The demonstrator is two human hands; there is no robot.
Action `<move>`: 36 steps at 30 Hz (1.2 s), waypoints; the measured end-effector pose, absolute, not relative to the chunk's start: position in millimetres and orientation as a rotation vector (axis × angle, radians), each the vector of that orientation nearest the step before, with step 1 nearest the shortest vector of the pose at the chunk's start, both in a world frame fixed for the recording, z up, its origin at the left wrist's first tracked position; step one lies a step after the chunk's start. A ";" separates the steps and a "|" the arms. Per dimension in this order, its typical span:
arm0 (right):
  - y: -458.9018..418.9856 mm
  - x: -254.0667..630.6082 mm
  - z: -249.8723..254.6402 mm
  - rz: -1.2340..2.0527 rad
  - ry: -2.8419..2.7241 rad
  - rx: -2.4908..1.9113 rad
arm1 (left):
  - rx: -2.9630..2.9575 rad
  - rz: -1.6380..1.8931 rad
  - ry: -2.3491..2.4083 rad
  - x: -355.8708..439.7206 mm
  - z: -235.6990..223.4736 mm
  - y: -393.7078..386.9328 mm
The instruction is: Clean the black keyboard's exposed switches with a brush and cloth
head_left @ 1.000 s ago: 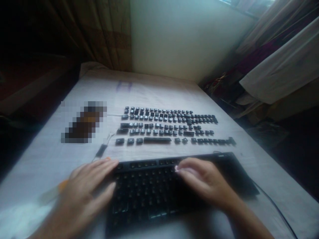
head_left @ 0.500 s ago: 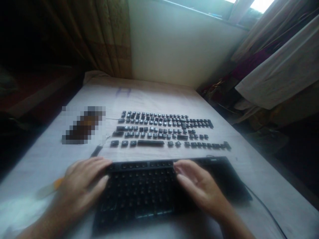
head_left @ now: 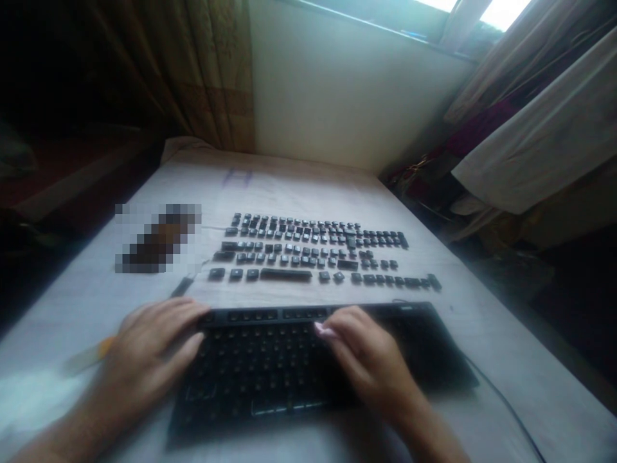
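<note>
A black keyboard point(head_left: 270, 360) with its keycaps off lies in front of me, rows of bare key posts showing. My left hand point(head_left: 157, 347) grips its upper left corner, thumb on the top face and fingers along the back edge. Between the fingertips of my right hand point(head_left: 373, 354) is a small wad of pinkish-white cloth point(head_left: 324, 330). It touches the keyboard near the top rows, right of the middle. Beyond the keyboard, the loose black keycaps are laid out in rows, with the long spacebar point(head_left: 286, 274) in the nearest row.
An orange and pale tool point(head_left: 105, 347) lies partly hidden behind my left hand. Farther up are a dark slim object point(head_left: 181, 287) and a pixelated item point(head_left: 159, 238). The keyboard's cable point(head_left: 506, 405) runs off right across the light tablecloth point(head_left: 308, 183). Cloths hang at right.
My right hand has moved slightly left and down over the keyboard, and the cloth in its fingers shows more. The whole view has shifted a little; my left hand keeps its grip.
</note>
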State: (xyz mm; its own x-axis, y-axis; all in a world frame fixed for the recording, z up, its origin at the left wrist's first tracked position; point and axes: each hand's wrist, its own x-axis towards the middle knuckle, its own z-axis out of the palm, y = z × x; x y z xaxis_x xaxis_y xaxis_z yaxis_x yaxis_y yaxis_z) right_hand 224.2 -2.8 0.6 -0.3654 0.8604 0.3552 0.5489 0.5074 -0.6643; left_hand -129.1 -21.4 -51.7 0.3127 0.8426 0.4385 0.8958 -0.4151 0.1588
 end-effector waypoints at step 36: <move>-11.3 215.8 4.2 0.314 -2.370 -1.419 | -2.469 -0.805 -1.903 -140.8 -71.3 -27.4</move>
